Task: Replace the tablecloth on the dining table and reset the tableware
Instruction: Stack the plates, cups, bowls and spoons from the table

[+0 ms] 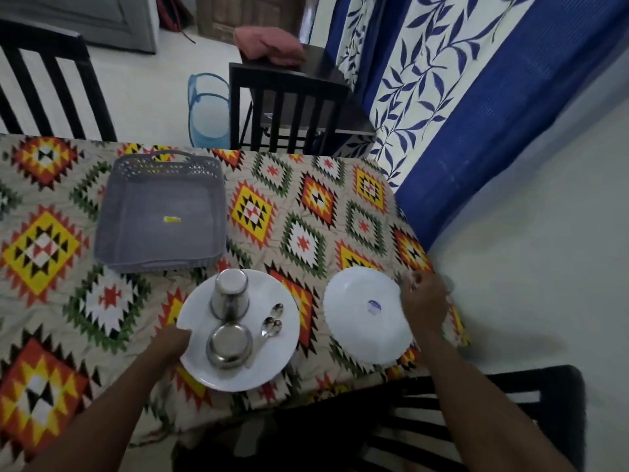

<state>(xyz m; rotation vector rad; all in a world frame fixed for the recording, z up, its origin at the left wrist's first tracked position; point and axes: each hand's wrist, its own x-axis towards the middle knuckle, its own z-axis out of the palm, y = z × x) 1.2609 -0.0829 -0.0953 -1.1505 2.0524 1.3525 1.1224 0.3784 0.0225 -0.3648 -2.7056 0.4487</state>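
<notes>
Tablecloth (306, 212) with bright diamond patterns already covers the dining table, so resetting the tableware seems the part left. Left hand (170, 345) grips the rim of a white plate (282, 335) carrying an upturned steel tumbler (229, 294), a steel bowl (229, 349) and spoons (272, 323). Right hand (423, 301) holds the edge of a second plate (360, 318) near the table's corner; its blue sticker is unreadable. An empty grey basket (160, 212) sits behind; its yellow label is possibly printed, too blurred to read.
</notes>
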